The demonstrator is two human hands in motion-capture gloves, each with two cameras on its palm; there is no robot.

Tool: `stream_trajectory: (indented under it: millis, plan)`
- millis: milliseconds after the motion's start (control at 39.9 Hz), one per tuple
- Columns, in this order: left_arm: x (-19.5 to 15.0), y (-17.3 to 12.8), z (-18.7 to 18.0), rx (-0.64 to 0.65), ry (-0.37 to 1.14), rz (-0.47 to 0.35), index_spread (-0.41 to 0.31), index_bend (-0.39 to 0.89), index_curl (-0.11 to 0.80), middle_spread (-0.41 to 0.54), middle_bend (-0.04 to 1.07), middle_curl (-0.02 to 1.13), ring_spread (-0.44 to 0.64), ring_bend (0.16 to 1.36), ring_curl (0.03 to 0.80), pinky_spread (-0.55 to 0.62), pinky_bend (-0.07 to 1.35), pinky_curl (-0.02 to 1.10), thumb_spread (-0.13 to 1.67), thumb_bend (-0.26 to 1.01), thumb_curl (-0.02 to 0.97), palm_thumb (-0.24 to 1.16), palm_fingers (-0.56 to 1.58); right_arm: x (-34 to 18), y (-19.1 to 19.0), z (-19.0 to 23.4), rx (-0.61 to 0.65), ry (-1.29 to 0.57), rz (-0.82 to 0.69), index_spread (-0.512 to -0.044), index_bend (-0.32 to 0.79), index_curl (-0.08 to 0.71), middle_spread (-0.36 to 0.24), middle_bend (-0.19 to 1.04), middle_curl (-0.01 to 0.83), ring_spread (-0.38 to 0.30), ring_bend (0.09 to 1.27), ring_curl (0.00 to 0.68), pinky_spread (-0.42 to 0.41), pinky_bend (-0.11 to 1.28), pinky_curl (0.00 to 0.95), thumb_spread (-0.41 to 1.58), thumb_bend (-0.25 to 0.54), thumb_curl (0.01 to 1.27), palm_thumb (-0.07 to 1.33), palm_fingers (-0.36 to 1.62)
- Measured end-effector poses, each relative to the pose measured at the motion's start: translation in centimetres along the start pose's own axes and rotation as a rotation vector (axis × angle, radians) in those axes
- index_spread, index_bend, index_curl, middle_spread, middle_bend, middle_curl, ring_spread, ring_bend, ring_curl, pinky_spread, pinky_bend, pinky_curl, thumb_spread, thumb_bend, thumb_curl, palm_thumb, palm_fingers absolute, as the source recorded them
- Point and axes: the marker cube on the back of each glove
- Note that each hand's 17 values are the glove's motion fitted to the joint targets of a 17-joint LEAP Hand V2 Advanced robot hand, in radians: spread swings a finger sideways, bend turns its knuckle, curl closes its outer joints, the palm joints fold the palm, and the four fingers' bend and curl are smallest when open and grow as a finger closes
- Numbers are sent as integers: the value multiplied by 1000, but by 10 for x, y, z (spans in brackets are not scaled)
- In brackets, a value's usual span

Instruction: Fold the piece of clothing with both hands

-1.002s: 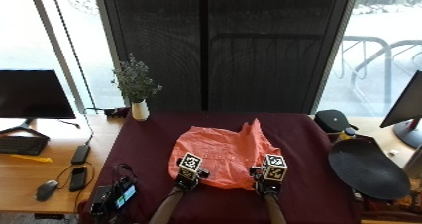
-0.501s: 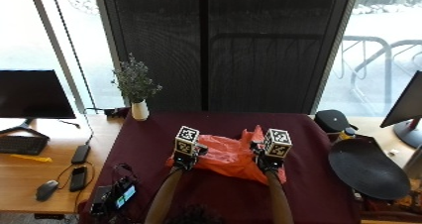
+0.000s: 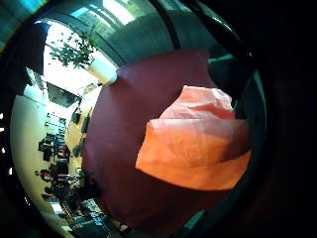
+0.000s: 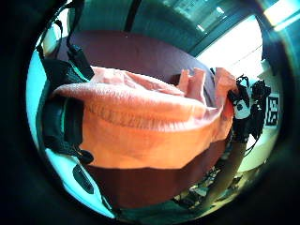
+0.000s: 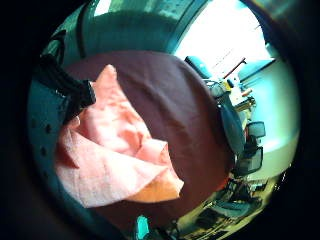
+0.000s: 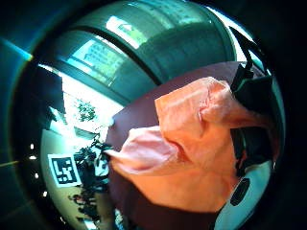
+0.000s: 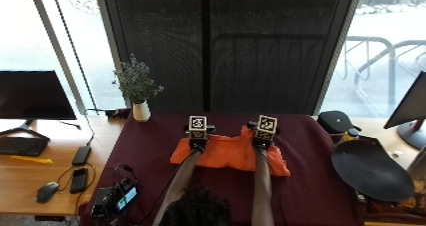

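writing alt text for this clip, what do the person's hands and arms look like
Both the left hand and the right hand wear black gloves. The forearms show no sleeves in the outside view. The gloves look alike on both sides.

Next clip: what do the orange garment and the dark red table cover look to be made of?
The orange garment looks like a soft matte woven or knit fabric, likely cotton: it creases and drapes limply, and a stitched hem shows in the left thumb side palm view. The dark red table cover looks like matte cloth with faint wrinkles; the fibre cannot be told.
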Motion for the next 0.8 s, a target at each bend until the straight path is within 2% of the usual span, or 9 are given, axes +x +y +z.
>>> stream_trajectory:
  millis: [100,251,326,376,426,476,626,702,802]
  plan:
    - [20,4,30,-104,111,32,-306,281,508,-342,589,541,-339,620,425,40,106,122,1334,-3,307,764,1113,11,-3,23,53,90,36,-261,164,420,-163,398,498,-182,614,467,-98,272,364,1086,26,376,1176,1142]
    - [5,-20,67,67,-15,23,-307,283,515,-343,595,542,-334,611,431,45,95,107,1343,-5,303,769,1100,4,-2,47,89,51,57,-268,154,416,-167,394,502,-184,602,468,-89,259,367,1059,4,381,1179,1150]
    - [-3,-13,78,19,-5,-3,-307,286,519,-344,600,544,-332,604,432,55,90,98,1345,-7,302,768,1094,2,25,47,-155,69,54,-269,142,411,-168,398,506,-184,600,469,-83,252,368,1049,-5,384,1181,1142]
    - [-13,-5,79,-27,-9,-41,-307,292,523,-344,608,546,-328,581,427,58,95,93,1346,-7,301,768,1085,4,46,44,-372,100,51,-272,114,397,-166,369,495,-175,554,458,-52,256,370,1040,-9,387,1182,1011]
    - [-23,-1,76,-38,-17,-73,-286,217,505,-330,604,542,-302,534,416,72,128,98,1338,-13,300,759,973,7,53,37,-470,118,32,-279,93,391,-157,307,482,-167,513,458,-17,298,394,1036,-9,390,1185,852]
    - [-29,-1,72,-3,-13,-80,-243,96,478,-292,517,533,-232,505,427,106,224,137,1321,-32,296,720,737,11,51,26,-462,115,5,-285,113,400,-142,185,454,-139,435,453,36,382,428,1026,-22,391,1167,601]
    - [-40,2,56,120,-19,-27,-192,106,444,-220,330,487,-130,509,414,153,307,183,1302,-22,296,687,620,42,47,-10,-249,68,21,-297,131,366,-116,149,414,-107,365,403,99,426,409,1023,-37,385,1105,577]
    - [-56,8,55,130,-74,-21,-176,110,426,-203,294,461,-102,511,399,171,306,193,1294,-21,297,672,621,77,82,-19,-391,98,161,-297,139,358,-100,141,399,-82,358,388,117,443,405,1043,-37,380,1065,578]
    - [-54,37,73,-72,14,-5,-162,118,409,-187,273,444,-75,507,390,187,302,207,1279,-32,293,625,621,129,123,-19,-513,81,377,-258,-16,284,-33,95,359,-6,490,405,89,680,438,1121,-77,341,889,679]
